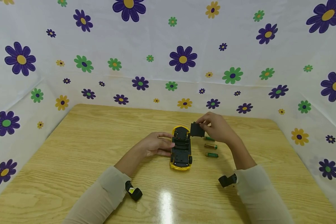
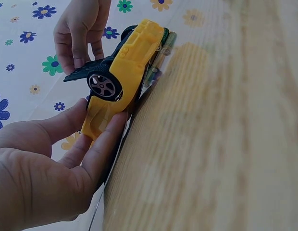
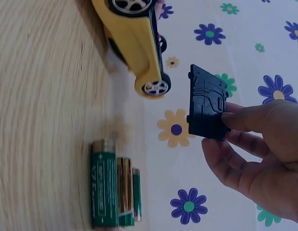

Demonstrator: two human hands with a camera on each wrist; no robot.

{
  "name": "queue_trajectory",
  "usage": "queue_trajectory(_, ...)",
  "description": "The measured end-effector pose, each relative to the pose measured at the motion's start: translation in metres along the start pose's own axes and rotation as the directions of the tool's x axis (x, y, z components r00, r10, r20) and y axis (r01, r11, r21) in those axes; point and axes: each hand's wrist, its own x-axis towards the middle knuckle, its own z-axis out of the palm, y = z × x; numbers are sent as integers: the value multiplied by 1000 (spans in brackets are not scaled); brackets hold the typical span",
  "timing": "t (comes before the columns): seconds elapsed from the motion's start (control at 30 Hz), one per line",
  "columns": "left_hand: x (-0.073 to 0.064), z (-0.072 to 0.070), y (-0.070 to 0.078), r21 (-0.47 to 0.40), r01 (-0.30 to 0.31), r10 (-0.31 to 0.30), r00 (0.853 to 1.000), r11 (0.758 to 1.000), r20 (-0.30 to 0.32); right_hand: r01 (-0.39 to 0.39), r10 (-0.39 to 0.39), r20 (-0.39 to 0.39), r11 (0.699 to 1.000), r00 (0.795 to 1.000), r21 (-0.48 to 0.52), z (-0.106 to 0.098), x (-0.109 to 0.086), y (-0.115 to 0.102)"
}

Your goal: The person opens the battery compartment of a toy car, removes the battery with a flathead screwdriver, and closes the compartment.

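A yellow toy car lies upside down on the table, its black underside up and its battery compartment uncovered. My left hand grips the car's left side; in the left wrist view the thumb and fingers hold its yellow body. My right hand pinches a black battery cover just above and right of the car. The right wrist view shows the cover between thumb and fingers, apart from the car. Three AA batteries lie in a column to the right of the car, below my right hand.
The wooden table extends around the car on all sides. A white cloth with purple, green and yellow flowers hangs behind it and along both sides. Black wrist cameras sit at both sleeves.
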Motion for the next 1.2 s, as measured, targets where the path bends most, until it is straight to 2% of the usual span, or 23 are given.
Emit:
queue_trajectory(0.33,3,2,-1,-16,12,-12,1000,1000,-21,45,-45,11,999,999,9,15,-3,-17)
queue_trajectory(0.67,3,2,2,-17,40,-40,998,999,-49,79,-81,65,997,995,23,27,-1,-33)
queue_trajectory(0.9,0,1,3,-14,44,-44,998,999,-44,64,-65,113,998,991,11,32,-2,-40)
queue_trajectory(1.2,3,2,3,-27,47,-48,998,999,-45,83,-85,124,996,989,25,38,-3,-41)
